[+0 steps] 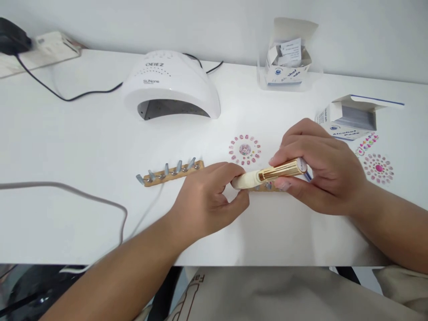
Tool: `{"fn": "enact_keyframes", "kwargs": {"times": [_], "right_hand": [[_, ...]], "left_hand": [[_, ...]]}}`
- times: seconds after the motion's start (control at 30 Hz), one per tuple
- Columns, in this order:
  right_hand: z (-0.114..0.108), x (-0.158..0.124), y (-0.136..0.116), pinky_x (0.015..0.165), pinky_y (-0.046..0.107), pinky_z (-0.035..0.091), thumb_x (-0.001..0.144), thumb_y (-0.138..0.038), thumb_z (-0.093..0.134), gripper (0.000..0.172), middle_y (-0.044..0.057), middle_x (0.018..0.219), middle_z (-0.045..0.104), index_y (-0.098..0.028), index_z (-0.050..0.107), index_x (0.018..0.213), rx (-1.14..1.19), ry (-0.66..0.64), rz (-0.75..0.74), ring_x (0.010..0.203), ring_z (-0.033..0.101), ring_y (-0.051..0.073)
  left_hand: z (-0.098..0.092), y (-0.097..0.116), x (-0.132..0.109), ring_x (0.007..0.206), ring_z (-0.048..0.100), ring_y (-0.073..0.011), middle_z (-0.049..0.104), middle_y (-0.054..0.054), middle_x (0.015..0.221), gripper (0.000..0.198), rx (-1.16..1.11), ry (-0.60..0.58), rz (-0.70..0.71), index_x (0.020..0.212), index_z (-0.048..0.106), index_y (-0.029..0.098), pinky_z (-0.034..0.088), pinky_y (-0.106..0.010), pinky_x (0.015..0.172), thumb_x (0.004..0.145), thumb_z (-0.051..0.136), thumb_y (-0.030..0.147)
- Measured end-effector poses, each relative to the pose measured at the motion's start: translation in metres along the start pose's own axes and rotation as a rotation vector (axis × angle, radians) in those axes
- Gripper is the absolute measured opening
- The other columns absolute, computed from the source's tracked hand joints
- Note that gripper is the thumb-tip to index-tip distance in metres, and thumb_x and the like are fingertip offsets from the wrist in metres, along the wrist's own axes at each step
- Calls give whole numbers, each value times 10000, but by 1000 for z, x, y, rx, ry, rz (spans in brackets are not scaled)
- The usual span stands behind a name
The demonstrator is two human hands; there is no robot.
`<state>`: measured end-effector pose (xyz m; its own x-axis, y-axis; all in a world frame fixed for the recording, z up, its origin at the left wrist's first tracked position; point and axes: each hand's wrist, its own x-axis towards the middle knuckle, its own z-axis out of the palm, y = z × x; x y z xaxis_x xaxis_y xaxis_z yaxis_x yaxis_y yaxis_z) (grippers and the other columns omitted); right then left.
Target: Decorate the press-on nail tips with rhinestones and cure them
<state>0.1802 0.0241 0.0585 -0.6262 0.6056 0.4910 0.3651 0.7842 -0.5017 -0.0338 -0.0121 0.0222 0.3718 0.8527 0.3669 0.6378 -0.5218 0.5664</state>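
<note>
My left hand (209,198) pinches the cream body of a nail polish bottle (246,180) between thumb and fingers. Around its ribbed gold cap (281,170), the fingertips and thumb of my right hand (323,167) are closed. The bottle lies nearly level, cap to the right, and cap and body meet. Just left of my left hand is a wooden strip (160,178) with several grey-blue false nails (166,169) standing on metal holders. A second wooden strip (265,188) shows partly below the bottle; my hands hide the rest.
A white nail lamp (174,84) stands at the back. Two open alcohol pad boxes (289,76) (347,120) are at the back right. Nail sticker rings (245,149) (379,168) lie on the white table (83,147). A grey cable (67,187) crosses the left side.
</note>
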Motion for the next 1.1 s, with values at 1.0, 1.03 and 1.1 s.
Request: {"fn": "enact_keyframes", "kwargs": {"times": [1.0,1.03,1.1], "right_hand": [[-3,-13,9,606,300,498,903,-365,573,136,-13,764,602,-243,630,883,670,326,380,673,578,123],[-5,-15,10,599,299,502,902,-366,575,140,-9,761,610,-241,635,887,671,334,395,673,591,126],[-9,-20,12,590,298,498,897,-349,588,131,0,733,613,-232,646,893,669,356,423,678,612,134]], "left_hand": [[0,-5,2,449,283,-54,357,84,532,55,-253,-102,-197,792,611,186,258,-186,418,758,575,163],[0,-6,1,451,294,-57,390,77,537,65,-272,-105,-218,807,620,187,266,-188,415,762,576,170],[-1,-9,1,460,354,-67,472,57,557,87,-301,-112,-244,836,635,185,296,-194,413,772,577,176]]}}
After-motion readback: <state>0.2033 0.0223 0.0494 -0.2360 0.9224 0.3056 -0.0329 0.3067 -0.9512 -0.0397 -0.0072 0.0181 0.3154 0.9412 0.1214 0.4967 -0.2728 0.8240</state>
